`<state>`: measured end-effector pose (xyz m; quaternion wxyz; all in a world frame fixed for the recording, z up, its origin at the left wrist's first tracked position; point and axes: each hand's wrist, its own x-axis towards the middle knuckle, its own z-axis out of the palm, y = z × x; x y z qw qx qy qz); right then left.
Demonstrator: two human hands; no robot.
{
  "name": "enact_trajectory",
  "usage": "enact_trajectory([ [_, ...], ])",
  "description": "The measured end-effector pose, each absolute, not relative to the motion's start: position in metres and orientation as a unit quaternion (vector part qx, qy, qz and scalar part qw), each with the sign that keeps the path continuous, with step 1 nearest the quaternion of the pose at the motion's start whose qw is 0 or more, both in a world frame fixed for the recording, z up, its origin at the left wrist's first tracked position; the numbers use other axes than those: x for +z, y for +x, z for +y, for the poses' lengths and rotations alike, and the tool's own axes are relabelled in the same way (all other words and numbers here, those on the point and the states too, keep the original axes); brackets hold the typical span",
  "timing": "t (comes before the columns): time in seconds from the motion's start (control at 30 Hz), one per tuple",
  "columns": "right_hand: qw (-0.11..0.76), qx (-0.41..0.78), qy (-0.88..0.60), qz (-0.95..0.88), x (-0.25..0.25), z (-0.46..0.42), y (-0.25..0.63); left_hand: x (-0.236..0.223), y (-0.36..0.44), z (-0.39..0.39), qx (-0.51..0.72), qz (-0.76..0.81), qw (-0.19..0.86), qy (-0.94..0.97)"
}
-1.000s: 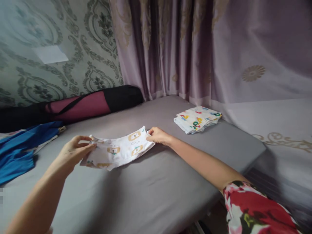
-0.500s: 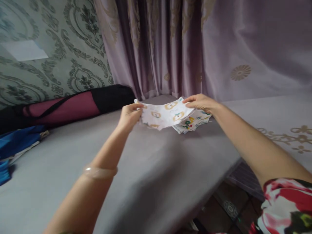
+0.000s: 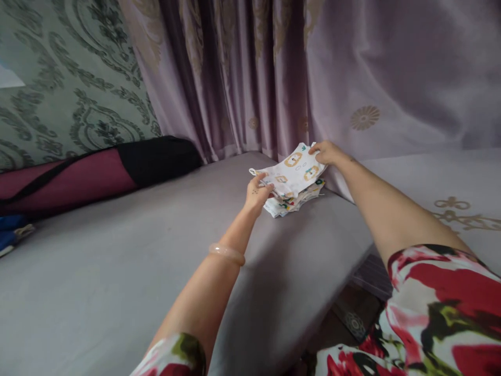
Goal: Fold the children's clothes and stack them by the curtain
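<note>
A folded white cloth [image 3: 296, 168] printed with tan lion-like figures is stretched between my two hands. My left hand [image 3: 258, 194] pinches its near left end, fingers closed on the fabric. At the far right end, my right hand [image 3: 326, 153] grips the edge between thumb and fingers. Directly beneath the cloth is a stack of folded cloths [image 3: 279, 207] with colourful prints, mostly covered by it. Whether the held cloth rests on the stack all over I cannot tell.
The stack lies on a grey-sheeted bed [image 3: 117, 271] near its far corner. Purple curtains [image 3: 242, 78] hang behind. A long black and maroon bag [image 3: 156, 162] lies along the patterned wall. Blue fabric [image 3: 10, 230] shows at the left edge.
Both hands have carried the lion-print cloth to the right and away from me, from above the middle of the bed to over the stack. The view has turned right.
</note>
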<state>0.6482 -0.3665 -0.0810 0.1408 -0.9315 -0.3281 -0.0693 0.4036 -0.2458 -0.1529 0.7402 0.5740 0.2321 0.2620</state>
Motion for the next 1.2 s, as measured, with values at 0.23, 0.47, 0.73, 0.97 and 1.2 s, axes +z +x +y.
enact_trajectory([
  [0.23,0.057,-0.12,-0.937,-0.323,-0.097,-0.369,0.65,-0.175,0.41,-0.253,0.267,0.224,0.767,0.539],
  [0.47,0.041,-0.135,-0.937,-0.32,-0.111,-0.371,0.644,-0.198,0.409,-0.248,0.248,0.256,0.751,0.556],
  [0.73,-0.013,-0.135,-0.933,-0.333,-0.139,-0.374,0.643,-0.231,0.41,-0.246,0.242,0.264,0.73,0.583],
  [0.97,-0.019,-0.086,-0.949,-0.304,-0.165,-0.376,0.649,-0.255,0.412,-0.246,0.317,0.223,0.652,0.652],
  [1.2,0.016,-0.026,-0.971,-0.237,-0.168,-0.376,0.651,-0.247,0.408,-0.251,0.319,0.232,0.641,0.659],
])
